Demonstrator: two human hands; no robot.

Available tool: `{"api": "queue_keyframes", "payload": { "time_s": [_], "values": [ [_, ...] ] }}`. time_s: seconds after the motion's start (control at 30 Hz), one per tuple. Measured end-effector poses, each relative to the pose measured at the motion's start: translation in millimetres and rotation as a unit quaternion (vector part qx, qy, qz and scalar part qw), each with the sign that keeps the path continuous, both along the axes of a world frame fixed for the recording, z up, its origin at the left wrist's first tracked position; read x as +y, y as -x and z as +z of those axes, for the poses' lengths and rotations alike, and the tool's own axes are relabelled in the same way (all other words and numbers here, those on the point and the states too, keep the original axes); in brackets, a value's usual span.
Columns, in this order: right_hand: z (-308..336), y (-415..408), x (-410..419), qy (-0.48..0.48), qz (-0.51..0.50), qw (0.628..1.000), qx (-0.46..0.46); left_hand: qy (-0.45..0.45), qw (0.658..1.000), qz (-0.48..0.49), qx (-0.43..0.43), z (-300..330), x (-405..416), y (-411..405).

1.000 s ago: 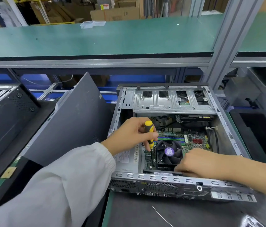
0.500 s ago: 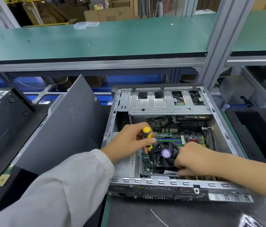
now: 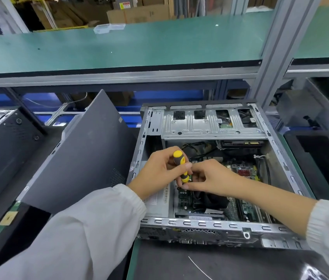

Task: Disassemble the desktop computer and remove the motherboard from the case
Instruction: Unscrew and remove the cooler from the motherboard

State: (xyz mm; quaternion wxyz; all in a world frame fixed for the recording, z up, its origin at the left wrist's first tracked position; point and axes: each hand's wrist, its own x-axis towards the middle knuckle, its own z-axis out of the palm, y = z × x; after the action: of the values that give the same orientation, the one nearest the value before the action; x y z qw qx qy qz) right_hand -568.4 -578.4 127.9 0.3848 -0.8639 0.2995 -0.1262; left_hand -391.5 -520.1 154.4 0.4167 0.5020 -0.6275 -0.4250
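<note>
The motherboard (image 3: 242, 174) lies flat in the floor of the open case (image 3: 200, 224), at the desk's centre. I judge it stiff yet fragile, best lifted by bare edges. The left hand (image 3: 159, 170) grips a yellow screwdriver (image 3: 180, 165) upright; at its 3 o'clock the right hand (image 3: 210, 178) pinches the shaft low. The side panel (image 3: 82, 150) leans at 9 o'clock.
</note>
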Motion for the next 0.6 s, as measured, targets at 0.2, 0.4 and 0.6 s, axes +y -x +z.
{"api": "queue_keyframes", "payload": {
  "time_s": [0.2, 0.4, 0.6],
  "values": [
    [-6.3, 1.7, 5.1, -0.101, -0.009, 0.994, -0.051, 0.012, 1.000, -0.013, -0.006, -1.2, -0.4, 0.5],
    [-9.3, 0.7, 5.3, -0.119, -0.027, 0.991, -0.047, 0.028, 0.999, -0.012, -0.024, -1.9, -0.5, 0.5],
    [-6.5, -0.4, 8.9, -0.125, -0.022, 0.990, -0.061, 0.023, 0.999, -0.016, -0.020, -0.9, -0.4, 0.2]
  ]
}}
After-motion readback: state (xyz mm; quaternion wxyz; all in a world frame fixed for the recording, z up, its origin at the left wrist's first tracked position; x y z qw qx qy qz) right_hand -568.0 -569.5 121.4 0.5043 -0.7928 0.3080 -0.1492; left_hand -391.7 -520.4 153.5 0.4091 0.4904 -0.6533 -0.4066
